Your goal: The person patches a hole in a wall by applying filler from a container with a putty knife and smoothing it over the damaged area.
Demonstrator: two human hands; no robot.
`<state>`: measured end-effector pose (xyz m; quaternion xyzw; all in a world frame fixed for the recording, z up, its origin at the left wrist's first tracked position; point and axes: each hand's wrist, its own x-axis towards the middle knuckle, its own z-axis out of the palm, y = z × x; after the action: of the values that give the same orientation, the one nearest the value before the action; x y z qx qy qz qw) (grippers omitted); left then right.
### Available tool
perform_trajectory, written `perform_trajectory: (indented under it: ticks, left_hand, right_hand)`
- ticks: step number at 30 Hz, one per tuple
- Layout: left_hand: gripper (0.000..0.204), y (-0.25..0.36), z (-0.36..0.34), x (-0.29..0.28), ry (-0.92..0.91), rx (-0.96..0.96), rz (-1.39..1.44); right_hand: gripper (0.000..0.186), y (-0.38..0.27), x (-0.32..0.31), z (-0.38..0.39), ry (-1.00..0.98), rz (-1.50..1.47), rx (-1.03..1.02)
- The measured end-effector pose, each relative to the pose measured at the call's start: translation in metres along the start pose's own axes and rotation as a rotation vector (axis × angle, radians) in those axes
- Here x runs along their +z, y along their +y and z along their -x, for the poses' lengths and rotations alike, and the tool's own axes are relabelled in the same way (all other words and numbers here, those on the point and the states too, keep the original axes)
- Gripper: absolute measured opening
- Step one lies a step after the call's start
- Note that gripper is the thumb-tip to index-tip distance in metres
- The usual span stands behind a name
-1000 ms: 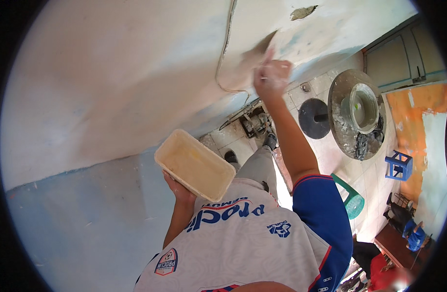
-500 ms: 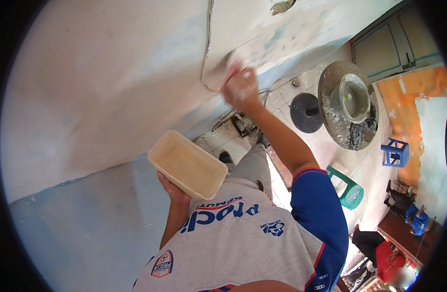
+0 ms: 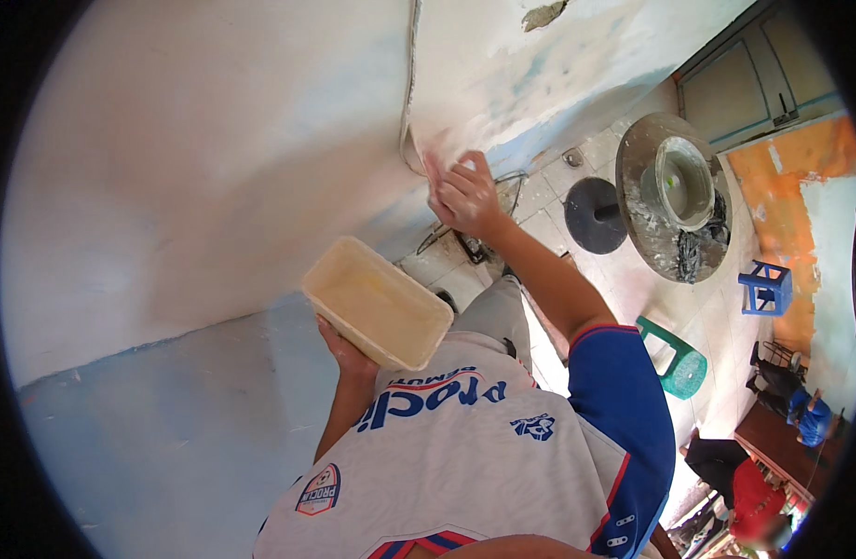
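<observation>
My left hand (image 3: pixel 346 349) supports a cream rectangular plastic tub (image 3: pixel 377 303) from its side and underneath. The tub tilts so that its pale inside shows. Beside the wall (image 3: pixel 214 177), my right hand (image 3: pixel 465 197) has its fingers curled, with whitish smears on them. Between that hand and the wall is a reddish, flat-looking thing (image 3: pixel 434 156), too smeared by motion to name. A thin cable (image 3: pixel 410 84) runs along the wall close by. The wall is patchy white above and blue below.
To the right, a round table (image 3: pixel 638 224) bears a basin (image 3: pixel 684 186) and black plastic. Near it stand a round dark base (image 3: pixel 593 216), a green stool (image 3: pixel 681 371) and a blue stool (image 3: pixel 768 287). Two people, one in red (image 3: pixel 756 498) and one in blue (image 3: pixel 810 419), are farther off.
My right hand has come down a little in view and turned, so its curled fingers show more. The tub sits slightly farther right and higher in view, still in my left hand.
</observation>
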<state>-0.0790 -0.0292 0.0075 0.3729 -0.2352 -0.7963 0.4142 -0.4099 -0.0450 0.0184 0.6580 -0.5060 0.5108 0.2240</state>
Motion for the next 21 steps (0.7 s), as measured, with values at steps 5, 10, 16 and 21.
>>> perform_trajectory:
  ticks: [5, 10, 16, 21]
  left_hand:
    - [0.076, 0.006, -0.003, 0.000, -0.066, -0.020, 0.054]
    - [0.074, 0.008, -0.006, 0.010, 0.052, -0.033, 0.041]
    - [0.073, 0.005, -0.005, 0.004, -0.065, 0.005, 0.094]
    - [0.073, 0.003, -0.012, 0.001, -0.040, -0.062, 0.108]
  right_hand:
    - [0.031, 0.046, -0.025, 0.001, 0.326, 0.455, 0.246]
    - [0.028, 0.044, 0.003, -0.013, 0.151, 0.308, 0.103]
    - [0.022, 0.001, -0.030, -0.011, 0.049, 0.289, 0.141]
    - [0.025, 0.046, -0.016, -0.034, 0.204, 0.435, 0.195]
